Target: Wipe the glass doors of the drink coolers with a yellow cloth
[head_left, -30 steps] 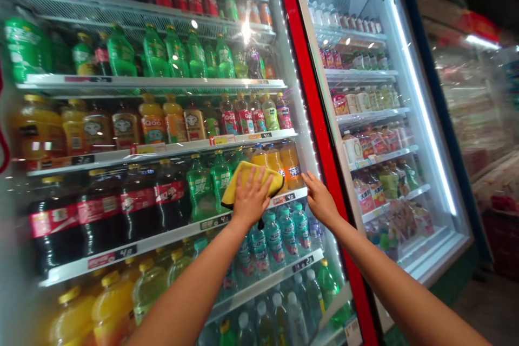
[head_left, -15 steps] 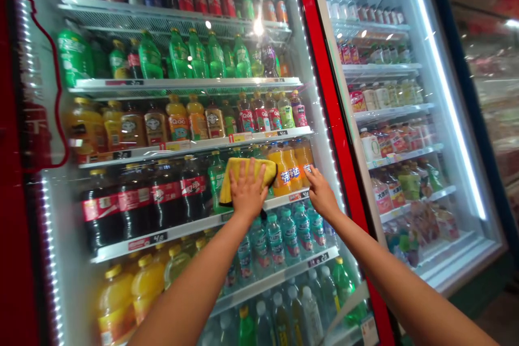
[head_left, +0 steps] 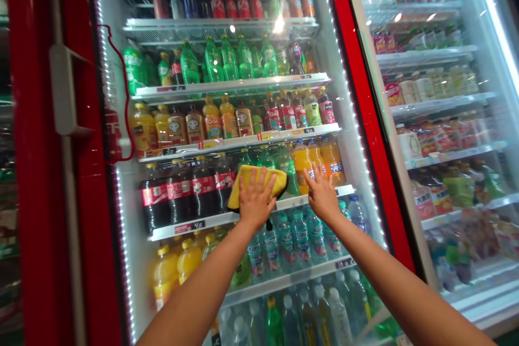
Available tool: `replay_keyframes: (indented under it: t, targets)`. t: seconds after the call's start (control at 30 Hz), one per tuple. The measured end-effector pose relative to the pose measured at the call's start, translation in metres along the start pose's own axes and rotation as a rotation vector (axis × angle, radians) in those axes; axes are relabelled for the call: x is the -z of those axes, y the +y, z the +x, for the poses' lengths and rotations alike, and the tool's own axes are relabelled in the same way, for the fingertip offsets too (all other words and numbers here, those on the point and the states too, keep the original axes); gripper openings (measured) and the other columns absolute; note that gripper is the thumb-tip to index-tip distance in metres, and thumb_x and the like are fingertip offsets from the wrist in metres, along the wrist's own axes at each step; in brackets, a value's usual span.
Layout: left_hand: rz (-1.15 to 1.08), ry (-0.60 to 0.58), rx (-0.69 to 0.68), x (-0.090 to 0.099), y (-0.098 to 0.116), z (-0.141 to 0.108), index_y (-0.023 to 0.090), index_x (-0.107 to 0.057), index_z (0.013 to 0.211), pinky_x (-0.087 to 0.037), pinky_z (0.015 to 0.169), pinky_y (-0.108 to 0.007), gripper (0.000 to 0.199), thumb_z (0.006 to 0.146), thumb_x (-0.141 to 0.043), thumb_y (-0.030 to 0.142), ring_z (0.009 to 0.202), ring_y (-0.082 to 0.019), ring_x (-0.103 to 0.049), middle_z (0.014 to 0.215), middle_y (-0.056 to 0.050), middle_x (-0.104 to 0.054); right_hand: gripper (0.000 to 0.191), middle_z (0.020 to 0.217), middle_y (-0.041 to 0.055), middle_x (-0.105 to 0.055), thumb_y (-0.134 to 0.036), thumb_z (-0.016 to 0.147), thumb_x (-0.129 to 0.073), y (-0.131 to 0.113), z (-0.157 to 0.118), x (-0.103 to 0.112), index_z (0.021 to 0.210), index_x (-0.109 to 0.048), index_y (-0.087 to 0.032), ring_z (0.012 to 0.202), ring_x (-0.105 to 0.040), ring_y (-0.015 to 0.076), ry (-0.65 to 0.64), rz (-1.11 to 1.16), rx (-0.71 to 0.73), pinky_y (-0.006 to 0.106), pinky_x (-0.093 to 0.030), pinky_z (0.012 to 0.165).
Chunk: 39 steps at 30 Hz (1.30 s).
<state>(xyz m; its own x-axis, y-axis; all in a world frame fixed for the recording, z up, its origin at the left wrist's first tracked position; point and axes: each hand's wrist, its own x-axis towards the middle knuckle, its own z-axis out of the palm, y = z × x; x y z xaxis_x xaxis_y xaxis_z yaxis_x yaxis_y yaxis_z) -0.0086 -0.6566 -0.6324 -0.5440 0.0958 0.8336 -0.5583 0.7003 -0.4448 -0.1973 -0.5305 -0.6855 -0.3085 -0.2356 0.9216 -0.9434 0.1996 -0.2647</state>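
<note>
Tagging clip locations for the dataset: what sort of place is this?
Probably a small shop or convenience store. It shows a red-framed glass-door drinks cooler, rows of bottled soft drinks stocked for sale, and shelf-edge price tags.

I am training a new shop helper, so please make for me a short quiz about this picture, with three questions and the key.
1. Which hand presses the yellow cloth on the red-framed glass door?
2. True or false: the bare right hand touches the cloth.
3. What stands on the shelf to the left of the cloth?
A) large dark bottles with red labels
B) white milk cartons

Key: 1. The left hand. 2. False, it rests flat on the glass, apart from the cloth. 3. A.
</note>
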Motion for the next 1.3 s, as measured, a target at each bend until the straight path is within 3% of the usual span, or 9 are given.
replay_keyframes:
  t: [0.1, 0.33, 0.57, 0.7, 0.8, 0.93, 1.03, 1.17, 1.3]
  targets:
    - [0.009, -0.086, -0.192, 0.004, -0.009, 0.002, 0.038, -0.032, 0.158, 0.003, 0.127, -0.061, 0.07, 0.093, -0.058, 0.048, 0.158, -0.028, -0.009, 0.169, 0.0, -0.021, 0.083, 0.171, 0.0084, -0.018, 0.001, 0.083, -0.044, -0.027, 0.005, -0.012, 0.159, -0.033, -0.029, 0.158, -0.011, 0.0308, 0.023, -0.009, 0.082, 0.068, -0.02, 0.122]
    - [0.066, 0.122, 0.263, 0.022, -0.062, -0.003, 0.032, -0.034, 0.158, 0.0, 0.126, -0.066, 0.065, 0.097, -0.051, 0.045, 0.158, -0.032, -0.008, 0.17, -0.005, -0.018, 0.064, 0.17, 0.007, -0.022, -0.022, 0.1, -0.044, -0.037, -0.004, -0.033, 0.161, -0.027, -0.032, 0.158, -0.012, 0.0302, 0.084, -0.027, 0.11, 0.066, -0.015, 0.123]
    - [0.051, -0.086, -0.092, 0.019, -0.054, -0.022, 0.039, -0.028, 0.159, 0.005, 0.126, -0.063, 0.07, 0.095, -0.054, 0.05, 0.158, -0.03, -0.012, 0.169, -0.001, -0.022, 0.067, 0.169, 0.0162, -0.021, -0.015, 0.099, -0.039, -0.073, -0.007, -0.05, 0.163, -0.019, -0.018, 0.158, -0.015, 0.0294, 0.101, 0.009, 0.109, 0.063, -0.014, 0.124]
    - [0.098, 0.059, 0.166, 0.031, -0.088, -0.018, 0.037, -0.026, 0.16, 0.001, 0.127, -0.061, 0.07, 0.096, -0.052, 0.046, 0.158, -0.028, -0.012, 0.169, -0.001, -0.022, 0.07, 0.169, 0.0104, -0.024, -0.008, 0.093, -0.043, -0.101, -0.021, -0.063, 0.16, -0.031, -0.028, 0.158, -0.015, 0.0281, 0.046, 0.023, 0.264, 0.066, -0.009, 0.124]
    - [0.145, 0.136, 0.309, 0.032, -0.108, -0.051, 0.034, -0.027, 0.16, -0.001, 0.127, -0.062, 0.071, 0.095, -0.054, 0.046, 0.158, -0.03, -0.013, 0.169, -0.005, -0.023, 0.067, 0.168, 0.0085, -0.028, -0.008, 0.092, -0.046, -0.119, -0.032, -0.072, 0.156, -0.04, -0.03, 0.157, -0.017, 0.0269, 0.05, 0.043, 0.308, 0.063, -0.009, 0.125]
    - [0.165, -0.007, 0.021, 0.024, -0.105, -0.09, 0.037, -0.032, 0.158, 0.007, 0.127, -0.059, 0.073, 0.092, -0.059, 0.052, 0.158, -0.03, -0.014, 0.167, -0.003, -0.029, 0.069, 0.167, 0.0062, -0.03, -0.009, 0.091, -0.05, -0.131, -0.037, -0.082, 0.155, -0.04, -0.034, 0.156, -0.022, 0.0254, 0.118, 0.011, 0.283, 0.059, -0.009, 0.126]
    - [0.126, -0.032, -0.052, 0.026, -0.102, -0.076, 0.038, -0.035, 0.156, 0.01, 0.126, -0.059, 0.069, 0.093, -0.057, 0.053, 0.158, -0.029, -0.016, 0.167, -0.001, -0.031, 0.064, 0.166, 0.0079, -0.032, -0.016, 0.094, -0.054, -0.13, -0.038, -0.087, 0.154, -0.041, -0.031, 0.155, -0.025, 0.0261, 0.169, -0.019, 0.3, 0.057, -0.009, 0.126]
    - [0.081, 0.087, 0.212, 0.037, -0.115, -0.039, 0.035, -0.039, 0.155, 0.001, 0.128, -0.06, 0.063, 0.095, -0.054, 0.045, 0.157, -0.03, -0.017, 0.167, -0.002, -0.03, 0.059, 0.165, 0.0091, -0.034, -0.021, 0.096, -0.055, -0.128, -0.038, -0.089, 0.154, -0.043, -0.03, 0.154, -0.029, 0.027, 0.201, -0.083, 0.308, 0.056, -0.011, 0.125]
    - [0.071, 0.162, 0.421, 0.036, -0.113, -0.04, 0.031, -0.037, 0.157, -0.002, 0.126, -0.064, 0.064, 0.096, -0.052, 0.041, 0.158, -0.033, -0.014, 0.169, -0.005, -0.026, 0.065, 0.166, 0.0091, -0.032, -0.021, 0.096, -0.055, -0.127, -0.039, -0.09, 0.158, -0.036, -0.032, 0.154, -0.029, 0.0272, 0.206, -0.126, 0.308, 0.056, -0.012, 0.125]
